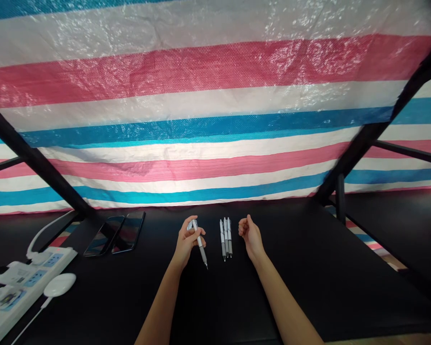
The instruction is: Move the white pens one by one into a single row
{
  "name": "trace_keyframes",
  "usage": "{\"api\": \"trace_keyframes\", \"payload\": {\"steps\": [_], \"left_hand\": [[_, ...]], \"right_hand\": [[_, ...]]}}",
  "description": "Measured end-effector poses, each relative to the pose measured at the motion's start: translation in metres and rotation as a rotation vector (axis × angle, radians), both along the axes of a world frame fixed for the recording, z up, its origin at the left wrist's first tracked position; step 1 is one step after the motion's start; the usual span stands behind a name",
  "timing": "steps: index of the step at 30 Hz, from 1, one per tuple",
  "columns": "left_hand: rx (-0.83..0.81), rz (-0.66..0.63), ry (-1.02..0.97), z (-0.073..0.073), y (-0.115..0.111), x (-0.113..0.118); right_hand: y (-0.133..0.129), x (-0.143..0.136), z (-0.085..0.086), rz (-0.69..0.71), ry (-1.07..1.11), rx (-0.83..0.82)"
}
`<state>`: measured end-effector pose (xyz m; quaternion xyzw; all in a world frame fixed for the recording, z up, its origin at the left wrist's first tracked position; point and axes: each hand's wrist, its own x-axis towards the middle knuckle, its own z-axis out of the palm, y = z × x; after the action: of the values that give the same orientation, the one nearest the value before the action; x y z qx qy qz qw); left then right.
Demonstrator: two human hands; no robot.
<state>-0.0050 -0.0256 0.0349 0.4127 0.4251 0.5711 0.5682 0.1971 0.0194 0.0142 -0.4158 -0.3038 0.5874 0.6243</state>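
My left hand is closed around a white and grey pen, its tip pointing down and towards me. To the right of it, several similar white pens with grey grips lie side by side on the black table, their tips facing me. On the far side of these pens, my right hand rests on its edge at the table, apart from them. Its fingers are loosely curled in with the thumb up, and nothing shows in them.
Two dark phones lie at the left. Nearer stands a white power strip with plugs and cables, beside a white round charger. Black frame bars slant up on both sides before a striped plastic sheet.
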Motion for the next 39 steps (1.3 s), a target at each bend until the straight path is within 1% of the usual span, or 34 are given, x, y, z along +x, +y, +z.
{"api": "trace_keyframes", "payload": {"steps": [7,17,26,32,35,39], "left_hand": [[0.007,-0.003,-0.012,0.0,-0.0008,-0.0021],[-0.017,0.009,0.001,0.0014,-0.0003,-0.0022],[-0.03,0.009,0.012,0.0026,-0.0002,-0.0016],[-0.027,0.023,0.023,0.0011,0.0001,-0.0009],[0.022,0.076,0.059,-0.002,0.0012,-0.0014],[0.067,0.213,0.112,-0.007,0.0045,-0.0034]], "right_hand": [[0.0011,0.0,-0.0026,-0.006,0.004,-0.008],[-0.0005,-0.0002,0.0008,-0.011,-0.012,-0.011],[0.0008,0.0005,-0.0033,0.007,0.009,-0.009],[0.0,-0.0008,-0.0005,-0.005,0.023,-0.031],[0.0004,-0.0013,-0.0004,-0.014,0.015,-0.022],[0.0011,-0.0016,-0.0018,-0.01,0.02,-0.004]]}}
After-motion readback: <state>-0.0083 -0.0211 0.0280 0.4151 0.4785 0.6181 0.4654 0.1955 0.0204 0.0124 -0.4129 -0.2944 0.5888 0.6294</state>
